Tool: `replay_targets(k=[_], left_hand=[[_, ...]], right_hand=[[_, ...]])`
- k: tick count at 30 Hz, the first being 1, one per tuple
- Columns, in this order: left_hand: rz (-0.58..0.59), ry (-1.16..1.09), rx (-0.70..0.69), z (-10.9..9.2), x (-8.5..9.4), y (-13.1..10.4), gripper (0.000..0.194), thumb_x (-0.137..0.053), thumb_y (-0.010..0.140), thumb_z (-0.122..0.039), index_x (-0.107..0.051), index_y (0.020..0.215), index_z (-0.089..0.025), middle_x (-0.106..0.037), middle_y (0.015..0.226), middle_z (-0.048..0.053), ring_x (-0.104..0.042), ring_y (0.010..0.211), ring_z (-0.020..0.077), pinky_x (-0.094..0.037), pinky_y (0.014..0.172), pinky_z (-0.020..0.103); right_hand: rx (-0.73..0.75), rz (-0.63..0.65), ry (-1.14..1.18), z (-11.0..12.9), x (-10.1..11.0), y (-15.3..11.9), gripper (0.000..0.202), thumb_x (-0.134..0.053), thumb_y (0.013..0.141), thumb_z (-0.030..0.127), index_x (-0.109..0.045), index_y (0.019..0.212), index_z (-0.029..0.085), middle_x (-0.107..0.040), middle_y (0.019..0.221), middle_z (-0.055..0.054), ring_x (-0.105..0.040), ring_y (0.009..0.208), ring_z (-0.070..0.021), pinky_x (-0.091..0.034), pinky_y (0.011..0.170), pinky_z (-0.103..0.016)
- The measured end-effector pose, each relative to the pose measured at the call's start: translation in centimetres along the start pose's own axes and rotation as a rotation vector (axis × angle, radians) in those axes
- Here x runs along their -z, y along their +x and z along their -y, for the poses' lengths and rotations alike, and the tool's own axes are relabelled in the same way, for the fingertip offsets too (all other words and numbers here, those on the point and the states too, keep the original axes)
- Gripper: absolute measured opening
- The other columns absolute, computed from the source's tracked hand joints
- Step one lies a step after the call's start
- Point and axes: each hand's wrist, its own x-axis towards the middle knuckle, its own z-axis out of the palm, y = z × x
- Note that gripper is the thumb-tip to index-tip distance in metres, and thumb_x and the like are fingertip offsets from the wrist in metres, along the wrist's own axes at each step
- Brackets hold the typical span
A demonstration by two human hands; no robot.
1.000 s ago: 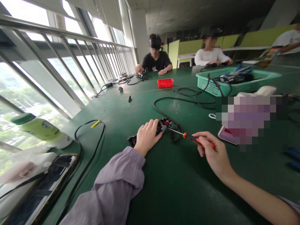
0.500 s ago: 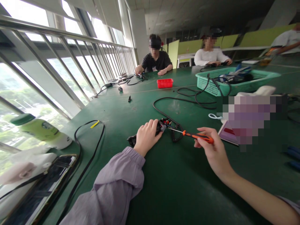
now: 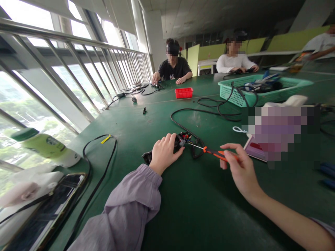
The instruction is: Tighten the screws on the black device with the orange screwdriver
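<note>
My left hand [image 3: 164,152] is wrapped over a black corded device [image 3: 147,157], holding it down on the green table. The device's right end is opened up, and small red, grey and coloured wiring parts show there. In my right hand [image 3: 241,170] is an orange-and-black screwdriver [image 3: 216,152], pinched by its handle between thumb and fingers. Its thin shaft points left, and the tip lies at the exposed parts; whether it sits on a screw is too small to tell. A black cable [image 3: 180,111] loops away behind the device.
A green basket [image 3: 235,97] of cords and tools stands back right, a red tray [image 3: 184,92] at mid-table. Left are a bottle [image 3: 47,146], a phone [image 3: 49,212] and a black strap [image 3: 101,177]. A tiny black piece [image 3: 144,110] lies farther off. Several people sit beyond.
My right hand has shifted slightly along the screwdriver handle, its fingers now covering more of the handle's end. My left hand and the device stay in place.
</note>
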Motion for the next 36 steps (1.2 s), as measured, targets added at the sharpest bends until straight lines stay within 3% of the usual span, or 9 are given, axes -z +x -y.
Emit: replay_targets(k=[3, 8, 12, 14, 20, 26, 32, 34, 36], left_hand=[[-0.013, -0.005, 0.008, -0.15, 0.1, 0.0, 0.041, -0.039, 0.089, -0.05, -0.044, 0.113, -0.017, -0.059, 0.101, 0.006, -0.059, 0.09, 0.0202, -0.043, 0.071, 0.031], [-0.027, 0.001, 0.018, -0.33, 0.16, -0.03, 0.039, -0.039, 0.089, -0.048, -0.045, 0.111, -0.016, -0.061, 0.099, 0.006, -0.059, 0.088, 0.0205, -0.043, 0.07, 0.032], [-0.024, -0.015, 0.008, -0.19, 0.0, -0.04, 0.04, -0.041, 0.088, -0.048, -0.044, 0.113, -0.016, -0.061, 0.1, 0.006, -0.059, 0.089, 0.0208, -0.043, 0.071, 0.033], [-0.02, -0.016, -0.001, -0.08, -0.08, -0.03, 0.042, -0.043, 0.086, -0.047, -0.044, 0.114, -0.016, -0.062, 0.101, 0.006, -0.059, 0.089, 0.021, -0.043, 0.072, 0.033], [-0.011, 0.0, -0.017, 0.05, -0.16, -0.02, 0.044, -0.047, 0.083, -0.041, -0.042, 0.118, -0.015, -0.061, 0.104, 0.006, -0.058, 0.092, 0.0214, -0.043, 0.074, 0.033], [0.013, 0.021, -0.005, 0.1, -0.24, 0.0, 0.042, -0.047, 0.083, -0.035, -0.041, 0.119, -0.017, -0.062, 0.105, 0.006, -0.058, 0.094, 0.0213, -0.042, 0.074, 0.032], [0.015, 0.015, -0.003, 0.13, -0.26, 0.06, 0.042, -0.047, 0.082, -0.034, -0.041, 0.12, -0.017, -0.062, 0.105, 0.006, -0.059, 0.094, 0.0213, -0.042, 0.074, 0.031], [0.011, 0.012, -0.006, 0.12, -0.25, 0.06, 0.042, -0.047, 0.082, -0.034, -0.041, 0.12, -0.017, -0.062, 0.105, 0.006, -0.059, 0.094, 0.0212, -0.042, 0.074, 0.031], [0.007, 0.012, -0.007, 0.11, -0.26, 0.05, 0.042, -0.047, 0.082, -0.034, -0.041, 0.12, -0.017, -0.062, 0.105, 0.006, -0.058, 0.095, 0.0212, -0.041, 0.074, 0.031]], right_hand=[[-0.005, 0.028, -0.007, 0.09, -0.02, -0.11, 0.017, -0.049, 0.086, 0.037, -0.053, 0.093, 0.021, -0.048, 0.053, 0.005, -0.047, 0.048, -0.0113, -0.04, 0.049, -0.026], [0.081, -0.084, -0.045, 0.04, 0.01, -0.08, 0.023, -0.061, 0.078, 0.03, -0.051, 0.097, 0.023, -0.057, 0.083, 0.0, -0.058, 0.075, -0.0139, -0.047, 0.07, -0.029], [-0.002, 0.022, -0.005, 0.13, -0.08, -0.14, 0.017, -0.049, 0.087, 0.038, -0.052, 0.087, 0.021, -0.049, 0.057, 0.004, -0.048, 0.05, -0.0108, -0.041, 0.051, -0.026], [-0.016, 0.026, -0.012, 0.11, -0.1, -0.17, 0.019, -0.047, 0.088, 0.04, -0.052, 0.089, 0.022, -0.047, 0.054, 0.005, -0.048, 0.049, -0.0116, -0.04, 0.049, -0.025], [0.067, -0.106, -0.017, -0.16, 0.01, 0.02, 0.027, -0.062, 0.077, 0.033, -0.05, 0.099, 0.023, -0.059, 0.087, -0.001, -0.06, 0.079, -0.0154, -0.047, 0.074, -0.03], [-0.037, 0.034, -0.018, 0.13, -0.1, -0.11, 0.021, -0.047, 0.087, 0.042, -0.052, 0.087, 0.022, -0.047, 0.049, 0.006, -0.047, 0.047, -0.0115, -0.04, 0.051, -0.026], [0.061, -0.099, -0.031, -0.23, -0.07, -0.12, 0.031, -0.064, 0.076, 0.034, -0.05, 0.102, 0.024, -0.058, 0.095, -0.002, -0.06, 0.084, -0.0161, -0.047, 0.078, -0.031], [0.044, -0.074, -0.033, -0.29, -0.06, -0.09, 0.027, -0.062, 0.078, 0.036, -0.051, 0.099, 0.024, -0.058, 0.086, -0.001, -0.06, 0.077, -0.015, -0.047, 0.073, -0.03], [-0.011, -0.009, -0.028, -0.19, -0.08, -0.1, 0.02, -0.056, 0.083, 0.04, -0.052, 0.093, 0.023, -0.055, 0.064, 0.003, -0.055, 0.058, -0.0125, -0.045, 0.06, -0.028]])
